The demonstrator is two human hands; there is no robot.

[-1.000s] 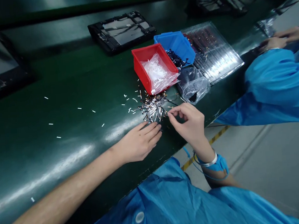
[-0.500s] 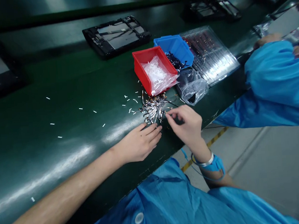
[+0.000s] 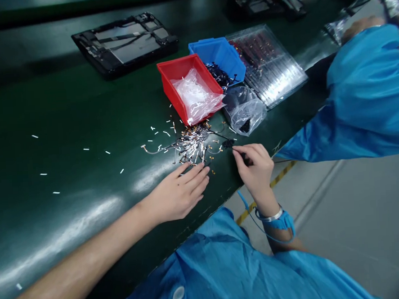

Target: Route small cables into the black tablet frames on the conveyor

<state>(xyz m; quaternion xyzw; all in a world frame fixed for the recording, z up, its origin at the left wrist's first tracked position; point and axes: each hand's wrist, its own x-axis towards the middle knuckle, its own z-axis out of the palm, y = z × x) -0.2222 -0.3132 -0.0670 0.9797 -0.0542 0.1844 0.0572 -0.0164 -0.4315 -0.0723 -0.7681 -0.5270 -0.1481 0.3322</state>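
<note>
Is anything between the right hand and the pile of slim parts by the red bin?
Yes, only small things: a dark clump just beyond the right hand, then a few loose gold-coloured bits beside the pile.

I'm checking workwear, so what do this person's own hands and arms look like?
The left hand and right hand wear no gloves. The left forearm is bare as far as it shows. Around the right wrist are a silvery band and a blue strap, with a thin blue cord beside them. Further up, shiny blue fabric covers the right arm.
</note>
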